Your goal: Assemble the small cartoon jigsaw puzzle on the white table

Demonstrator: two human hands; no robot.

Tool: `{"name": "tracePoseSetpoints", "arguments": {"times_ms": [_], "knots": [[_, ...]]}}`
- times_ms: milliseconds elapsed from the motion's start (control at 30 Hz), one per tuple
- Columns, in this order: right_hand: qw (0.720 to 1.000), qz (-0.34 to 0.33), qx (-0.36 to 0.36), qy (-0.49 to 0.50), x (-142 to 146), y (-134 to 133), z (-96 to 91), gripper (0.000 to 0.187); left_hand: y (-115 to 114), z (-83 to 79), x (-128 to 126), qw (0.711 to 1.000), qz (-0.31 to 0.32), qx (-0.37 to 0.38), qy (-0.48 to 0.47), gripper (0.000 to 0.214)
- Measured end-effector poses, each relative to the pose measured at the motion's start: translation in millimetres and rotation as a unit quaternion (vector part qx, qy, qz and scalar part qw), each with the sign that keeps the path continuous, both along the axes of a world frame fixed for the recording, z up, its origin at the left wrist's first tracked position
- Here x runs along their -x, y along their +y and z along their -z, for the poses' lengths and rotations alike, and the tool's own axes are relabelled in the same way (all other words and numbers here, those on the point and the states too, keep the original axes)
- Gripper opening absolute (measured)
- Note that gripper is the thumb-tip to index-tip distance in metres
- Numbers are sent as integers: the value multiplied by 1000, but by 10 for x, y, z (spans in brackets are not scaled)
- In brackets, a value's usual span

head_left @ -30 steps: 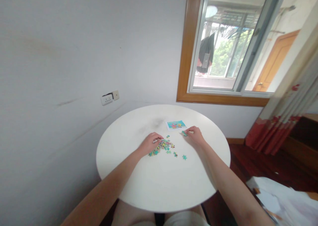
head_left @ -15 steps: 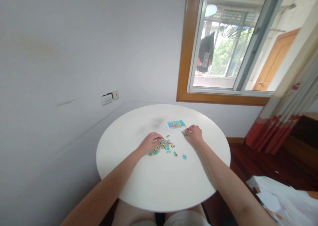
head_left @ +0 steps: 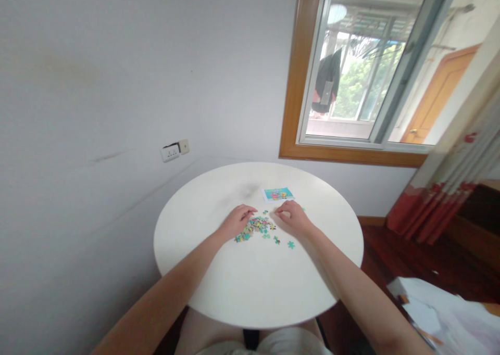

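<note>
Jigsaw puzzle pieces (head_left: pixel 255 227) in green, yellow and pink lie in a loose heap on the white round table (head_left: pixel 234 287). At the heap's back left edge is my left hand (head_left: pixel 234 222), its fingers curled together; whatever they pinch is too small to make out. My right hand (head_left: pixel 292 218) hovers right of the heap with thumb and fingertips closed, their contents unclear. Between the two hands lies a single piece (head_left: pixel 265 212). Two more stray pieces, a dark-and-green one (head_left: pixel 276 239) and a green one (head_left: pixel 291 245), rest nearer me. Another green piece (head_left: pixel 303 209) peeks out behind my right hand.
A small picture card (head_left: pixel 278 194) with cartoon figures on turquoise lies behind the hands. The wall with a socket (head_left: pixel 171 152) is at the left, a wood-framed window (head_left: pixel 287 105) at the back right. White papers or bags (head_left: pixel 441 313) sit at the lower right.
My right hand has moved left, away from the green piece near the card and toward the heap. My left hand has shifted slightly, staying by the heap. The view has tilted a little.
</note>
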State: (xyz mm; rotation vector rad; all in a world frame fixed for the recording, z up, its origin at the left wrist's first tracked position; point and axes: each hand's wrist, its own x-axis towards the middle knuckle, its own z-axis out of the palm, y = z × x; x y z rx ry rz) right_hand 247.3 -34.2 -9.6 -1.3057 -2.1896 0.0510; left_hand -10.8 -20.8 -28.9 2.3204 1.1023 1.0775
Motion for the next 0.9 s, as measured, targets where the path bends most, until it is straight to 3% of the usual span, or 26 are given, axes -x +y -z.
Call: {"name": "tracePoseSetpoints", "arguments": {"times_ms": [100, 200, 667, 900], "knots": [[993, -121, -10, 1, 235, -119, -7, 18, -2, -3, 0, 1000, -4, 2, -3, 26], [985, -171, -29, -21, 358, -192, -3, 20, -14, -15, 0, 1000, -5, 4, -6, 25], [995, -54, -34, -83, 366, -202, 5, 16, -10, -11, -6, 1000, 0, 6, -7, 25], [987, -136, -40, -76, 413, -312, -63, 18, -40, -39, -15, 1000, -3, 10, -10, 23]]}}
